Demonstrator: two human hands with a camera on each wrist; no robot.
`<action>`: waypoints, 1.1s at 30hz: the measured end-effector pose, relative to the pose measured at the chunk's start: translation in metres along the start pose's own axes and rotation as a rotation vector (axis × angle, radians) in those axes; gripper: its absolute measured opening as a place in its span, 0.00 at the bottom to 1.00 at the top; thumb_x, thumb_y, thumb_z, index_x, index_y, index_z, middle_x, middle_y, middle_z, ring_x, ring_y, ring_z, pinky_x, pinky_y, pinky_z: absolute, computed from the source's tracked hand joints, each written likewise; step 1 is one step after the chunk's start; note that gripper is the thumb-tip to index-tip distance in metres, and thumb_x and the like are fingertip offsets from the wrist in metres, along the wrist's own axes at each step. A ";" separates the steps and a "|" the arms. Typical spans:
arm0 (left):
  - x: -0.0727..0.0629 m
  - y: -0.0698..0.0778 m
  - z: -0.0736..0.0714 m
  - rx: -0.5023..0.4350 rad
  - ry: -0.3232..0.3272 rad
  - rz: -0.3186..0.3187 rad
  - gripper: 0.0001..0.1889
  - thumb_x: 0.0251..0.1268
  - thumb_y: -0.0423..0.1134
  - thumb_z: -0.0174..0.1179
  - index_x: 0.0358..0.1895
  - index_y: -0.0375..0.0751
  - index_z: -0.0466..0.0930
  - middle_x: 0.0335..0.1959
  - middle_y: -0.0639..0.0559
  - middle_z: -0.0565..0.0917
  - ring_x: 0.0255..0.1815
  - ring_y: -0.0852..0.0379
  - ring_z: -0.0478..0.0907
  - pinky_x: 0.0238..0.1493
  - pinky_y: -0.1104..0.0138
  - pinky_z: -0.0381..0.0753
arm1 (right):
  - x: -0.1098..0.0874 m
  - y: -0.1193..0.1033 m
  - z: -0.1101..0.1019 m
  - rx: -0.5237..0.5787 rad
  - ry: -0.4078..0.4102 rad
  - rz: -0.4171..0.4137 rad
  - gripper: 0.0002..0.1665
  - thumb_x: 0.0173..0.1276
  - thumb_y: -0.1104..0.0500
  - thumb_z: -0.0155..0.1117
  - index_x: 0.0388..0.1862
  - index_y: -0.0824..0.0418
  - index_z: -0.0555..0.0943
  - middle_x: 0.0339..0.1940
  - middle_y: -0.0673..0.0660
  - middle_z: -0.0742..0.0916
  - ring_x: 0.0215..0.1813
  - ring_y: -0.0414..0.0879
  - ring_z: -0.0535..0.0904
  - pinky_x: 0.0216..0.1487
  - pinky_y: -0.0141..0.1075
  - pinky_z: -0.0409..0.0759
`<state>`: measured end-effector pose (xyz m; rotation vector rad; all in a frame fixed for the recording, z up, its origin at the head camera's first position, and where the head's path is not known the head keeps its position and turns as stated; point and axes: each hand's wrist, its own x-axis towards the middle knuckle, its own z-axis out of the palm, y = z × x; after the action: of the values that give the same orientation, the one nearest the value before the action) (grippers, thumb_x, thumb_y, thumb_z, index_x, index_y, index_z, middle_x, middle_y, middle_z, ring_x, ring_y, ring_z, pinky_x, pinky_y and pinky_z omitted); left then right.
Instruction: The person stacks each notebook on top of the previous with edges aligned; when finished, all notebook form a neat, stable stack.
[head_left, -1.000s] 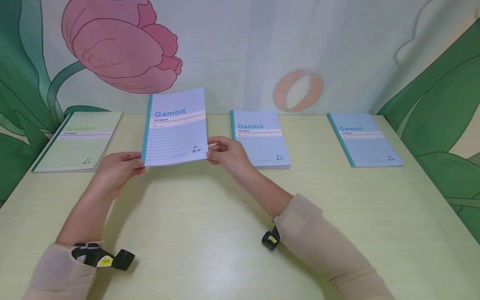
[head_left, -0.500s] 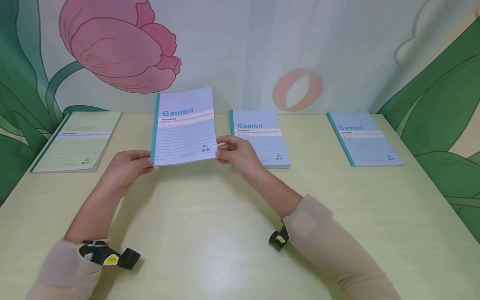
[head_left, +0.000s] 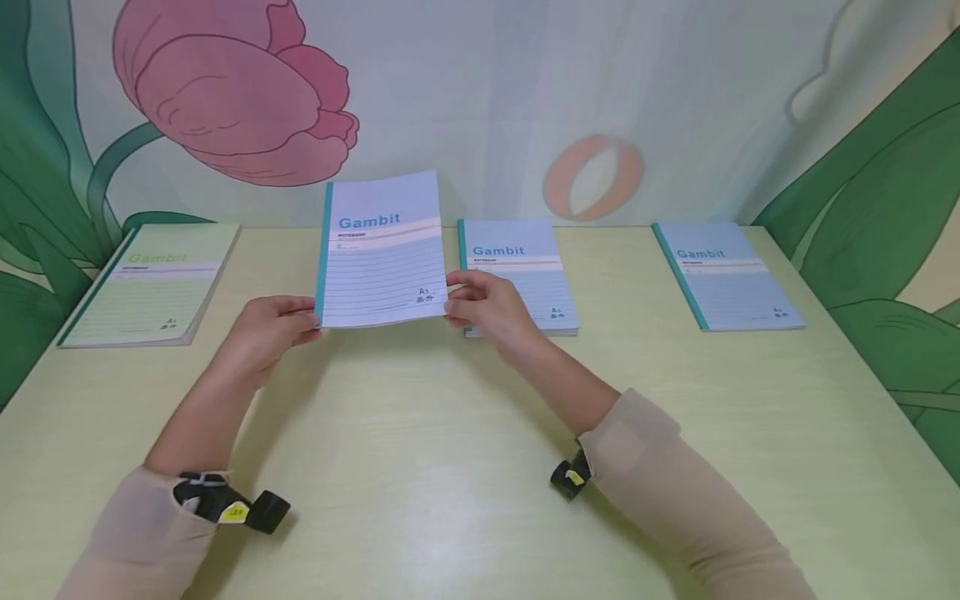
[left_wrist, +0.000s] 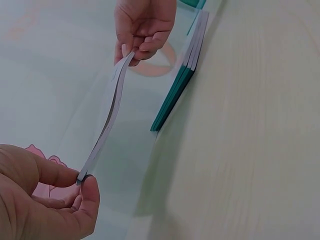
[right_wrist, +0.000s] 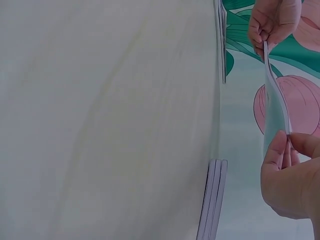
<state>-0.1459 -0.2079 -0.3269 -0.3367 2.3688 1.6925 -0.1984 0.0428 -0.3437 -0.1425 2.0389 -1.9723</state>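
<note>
A blue Gambit notebook [head_left: 382, 250] with a teal spine is held up off the table between both hands, its cover facing the head camera. My left hand [head_left: 273, 337] pinches the spine side near the lower corner, thumb and fingers on either face. On the opposite edge, my right hand [head_left: 491, 308] pinches the notebook near its lower corner. Both wrist views show the notebook edge-on and slightly bowed, well above the tabletop. Just behind the right hand lies a stack of blue notebooks [head_left: 517, 242], partly covered by that hand in the head view.
A green Gambit notebook [head_left: 153, 283], with at least one more under it, lies at the table's left. Toward the right lies another blue notebook [head_left: 723, 279]. The pale wooden table [head_left: 420, 467] meets a wall painted with a pink flower [head_left: 232, 92] at its back edge.
Both hands have carried the held notebook a short way to the right, closer to the blue stack. The grip stays the same, and the notebooks on the table have not moved.
</note>
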 end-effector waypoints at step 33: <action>0.007 0.024 0.038 0.012 -0.054 -0.012 0.21 0.70 0.29 0.44 0.63 0.22 0.59 0.57 0.32 0.69 0.55 0.40 0.70 0.59 0.59 0.69 | -0.010 -0.003 -0.051 -0.034 0.012 -0.047 0.19 0.61 0.73 0.57 0.53 0.70 0.74 0.36 0.59 0.81 0.34 0.46 0.78 0.44 0.37 0.80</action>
<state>-0.1583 -0.1651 -0.3190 -0.2984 2.3322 1.6606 -0.2032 0.0943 -0.3385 -0.1879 2.0956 -1.9717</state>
